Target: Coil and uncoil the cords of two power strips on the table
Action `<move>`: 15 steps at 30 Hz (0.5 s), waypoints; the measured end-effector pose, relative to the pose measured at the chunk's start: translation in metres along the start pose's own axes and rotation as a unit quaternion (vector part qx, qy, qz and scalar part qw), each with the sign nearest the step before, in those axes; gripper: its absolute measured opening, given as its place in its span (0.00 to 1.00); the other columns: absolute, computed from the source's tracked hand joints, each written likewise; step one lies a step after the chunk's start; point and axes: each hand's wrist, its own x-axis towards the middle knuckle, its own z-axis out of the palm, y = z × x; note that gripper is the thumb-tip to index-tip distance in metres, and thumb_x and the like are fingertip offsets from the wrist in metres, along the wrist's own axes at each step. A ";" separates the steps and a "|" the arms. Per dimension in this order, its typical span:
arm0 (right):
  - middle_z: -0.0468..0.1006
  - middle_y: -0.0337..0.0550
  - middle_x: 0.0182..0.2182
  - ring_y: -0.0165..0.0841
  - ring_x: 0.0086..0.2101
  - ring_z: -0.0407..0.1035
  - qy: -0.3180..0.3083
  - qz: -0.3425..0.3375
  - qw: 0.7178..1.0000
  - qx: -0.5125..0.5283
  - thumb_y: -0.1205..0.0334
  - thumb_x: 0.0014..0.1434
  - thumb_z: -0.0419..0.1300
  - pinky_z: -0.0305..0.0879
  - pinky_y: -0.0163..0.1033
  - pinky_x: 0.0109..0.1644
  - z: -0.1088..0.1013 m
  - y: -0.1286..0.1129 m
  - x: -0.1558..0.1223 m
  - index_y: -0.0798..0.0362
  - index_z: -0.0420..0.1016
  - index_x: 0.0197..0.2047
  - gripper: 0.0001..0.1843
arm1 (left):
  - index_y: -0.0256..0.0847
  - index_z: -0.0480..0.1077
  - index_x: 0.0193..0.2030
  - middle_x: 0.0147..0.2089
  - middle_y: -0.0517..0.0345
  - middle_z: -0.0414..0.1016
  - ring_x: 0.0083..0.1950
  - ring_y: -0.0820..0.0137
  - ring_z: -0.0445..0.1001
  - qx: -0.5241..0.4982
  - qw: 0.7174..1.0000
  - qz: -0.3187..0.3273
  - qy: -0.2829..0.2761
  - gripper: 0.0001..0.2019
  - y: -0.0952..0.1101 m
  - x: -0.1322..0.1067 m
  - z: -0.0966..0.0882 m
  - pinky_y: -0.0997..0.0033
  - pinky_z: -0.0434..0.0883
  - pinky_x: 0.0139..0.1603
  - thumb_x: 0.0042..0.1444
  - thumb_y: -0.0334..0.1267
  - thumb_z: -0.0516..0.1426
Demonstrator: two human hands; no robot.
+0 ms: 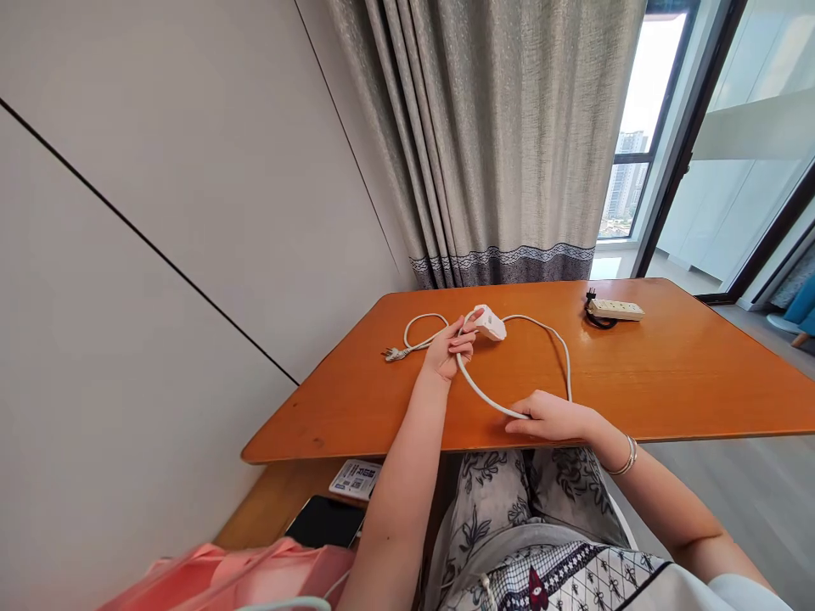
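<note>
A white cable (560, 344) lies in loops on the orange wooden table (668, 373). At its far left end is a plug (393, 353), and a white adapter block (489, 322) sits near the middle of the table. My left hand (451, 348) is closed around the cable right beside the adapter block. My right hand (551, 417) rests near the table's front edge, fingers pinched on the loop of cable.
A cream power strip (615, 310) with a black cord lies at the far right of the table. Grey curtains (497, 144) hang behind it. On a lower shelf at left are a dark phone (324, 521), a printed card (355, 479) and pink cloth (242, 577).
</note>
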 end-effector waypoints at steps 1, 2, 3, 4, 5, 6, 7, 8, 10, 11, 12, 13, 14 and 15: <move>0.75 0.39 0.29 0.29 0.28 0.61 -0.009 0.010 1.000 0.013 0.48 0.67 0.54 0.57 0.35 0.35 -0.003 0.004 -0.006 0.55 0.79 0.39 0.20 | 0.35 0.71 0.55 0.25 0.66 0.57 0.15 0.85 0.50 -0.026 1.000 0.008 -0.016 0.19 0.004 -0.009 0.006 0.90 0.50 0.12 0.72 0.30 0.41; 0.75 0.39 0.28 0.29 0.27 0.61 -0.020 0.018 0.999 0.035 0.46 0.65 0.55 0.57 0.35 0.34 -0.007 0.009 -0.012 0.55 0.79 0.39 0.21 | 0.37 0.70 0.58 0.24 0.67 0.55 0.14 0.84 0.48 -0.039 0.999 0.014 -0.025 0.20 0.008 -0.017 0.011 0.89 0.50 0.12 0.72 0.30 0.41; 0.73 0.38 0.27 0.28 0.27 0.60 -0.030 0.025 0.997 0.063 0.44 0.63 0.57 0.56 0.35 0.32 -0.013 0.016 -0.017 0.56 0.78 0.37 0.22 | 0.38 0.68 0.62 0.23 0.68 0.54 0.14 0.84 0.47 -0.039 0.999 0.015 -0.034 0.20 0.011 -0.025 0.015 0.87 0.49 0.12 0.72 0.31 0.41; 0.71 0.37 0.25 0.28 0.26 0.59 -0.045 0.030 0.994 0.097 0.41 0.61 0.59 0.55 0.34 0.30 -0.019 0.024 -0.023 0.56 0.78 0.36 0.24 | 0.38 0.67 0.64 0.22 0.69 0.53 0.13 0.83 0.45 -0.031 0.998 0.016 -0.046 0.21 0.015 -0.033 0.018 0.86 0.48 0.12 0.72 0.31 0.41; 0.69 0.36 0.23 0.27 0.24 0.58 -0.061 0.036 0.988 0.137 0.38 0.59 0.59 0.54 0.34 0.29 -0.025 0.031 -0.027 0.57 0.77 0.34 0.27 | 0.37 0.66 0.65 0.22 0.70 0.52 0.13 0.83 0.44 -0.018 0.998 0.018 -0.058 0.21 0.017 -0.040 0.020 0.85 0.47 0.12 0.72 0.31 0.41; 0.67 0.35 0.22 0.26 0.22 0.57 -0.063 0.045 0.982 0.173 0.36 0.58 0.59 0.53 0.34 0.27 -0.031 0.038 -0.030 0.57 0.76 0.33 0.28 | 0.36 0.65 0.65 0.21 0.70 0.52 0.13 0.83 0.43 0.000 0.997 0.018 -0.071 0.21 0.019 -0.046 0.022 0.85 0.47 0.13 0.72 0.31 0.41; 0.65 0.34 0.20 0.25 0.21 0.56 -0.050 0.057 0.978 0.197 0.34 0.57 0.59 0.52 0.34 0.26 -0.037 0.043 -0.032 0.57 0.75 0.32 0.29 | 0.35 0.65 0.65 0.21 0.71 0.52 0.13 0.83 0.42 0.022 0.996 0.016 -0.086 0.21 0.019 -0.050 0.023 0.84 0.46 0.13 0.71 0.31 0.42; 0.64 0.33 0.19 0.25 0.20 0.56 -0.018 0.072 0.975 0.210 0.34 0.57 0.59 0.51 0.34 0.26 -0.042 0.047 -0.033 0.56 0.73 0.31 0.29 | 0.34 0.66 0.64 0.21 0.70 0.53 0.13 0.83 0.42 0.045 0.994 0.013 -0.102 0.21 0.018 -0.054 0.023 0.84 0.45 0.14 0.71 0.32 0.43; 0.62 0.31 0.18 0.25 0.19 0.55 0.083 0.110 0.969 0.206 0.34 0.56 0.59 0.50 0.34 0.24 -0.051 0.048 -0.032 0.54 0.71 0.30 0.28 | 0.34 0.70 0.61 0.21 0.69 0.56 0.14 0.84 0.41 0.093 0.986 -0.001 -0.137 0.19 0.011 -0.057 0.025 0.84 0.45 0.14 0.69 0.33 0.47; 0.61 0.31 0.17 0.25 0.19 0.55 0.138 0.129 0.962 0.199 0.35 0.56 0.59 0.49 0.33 0.24 -0.054 0.045 -0.030 0.54 0.70 0.30 0.27 | 0.33 0.72 0.58 0.21 0.68 0.58 0.14 0.85 0.41 0.115 0.981 -0.011 -0.154 0.17 0.006 -0.058 0.025 0.84 0.44 0.15 0.68 0.35 0.49; 0.60 0.31 0.17 0.25 0.19 0.54 0.184 0.144 0.953 0.191 0.35 0.55 0.59 0.48 0.33 0.23 -0.057 0.042 -0.028 0.53 0.70 0.30 0.26 | 0.32 0.74 0.54 0.22 0.67 0.60 0.14 0.85 0.41 0.134 0.977 -0.022 -0.167 0.16 0.000 -0.057 0.025 0.84 0.44 0.15 0.66 0.36 0.52; 0.61 0.31 0.17 0.25 0.19 0.54 0.222 0.153 0.945 0.185 0.36 0.54 0.59 0.48 0.33 0.23 -0.059 0.038 -0.026 0.53 0.70 0.30 0.25 | 0.31 0.75 0.51 0.23 0.65 0.63 0.15 0.86 0.42 0.150 0.972 -0.035 -0.175 0.15 -0.006 -0.056 0.026 0.84 0.43 0.15 0.64 0.38 0.54; 0.61 0.31 0.17 0.26 0.19 0.54 0.251 0.157 0.938 0.178 0.36 0.54 0.59 0.49 0.34 0.23 -0.060 0.033 -0.024 0.53 0.70 0.30 0.25 | 0.31 0.75 0.48 0.25 0.63 0.66 0.15 0.87 0.43 0.161 0.970 -0.047 -0.178 0.14 -0.013 -0.054 0.026 0.84 0.42 0.14 0.63 0.39 0.56; 0.61 0.31 0.17 0.26 0.19 0.54 0.276 0.158 0.933 0.171 0.37 0.54 0.59 0.49 0.34 0.23 -0.061 0.028 -0.022 0.53 0.71 0.30 0.24 | 0.31 0.75 0.46 0.27 0.61 0.68 0.15 0.87 0.46 0.170 0.968 -0.058 -0.175 0.14 -0.021 -0.052 0.026 0.84 0.42 0.14 0.61 0.41 0.58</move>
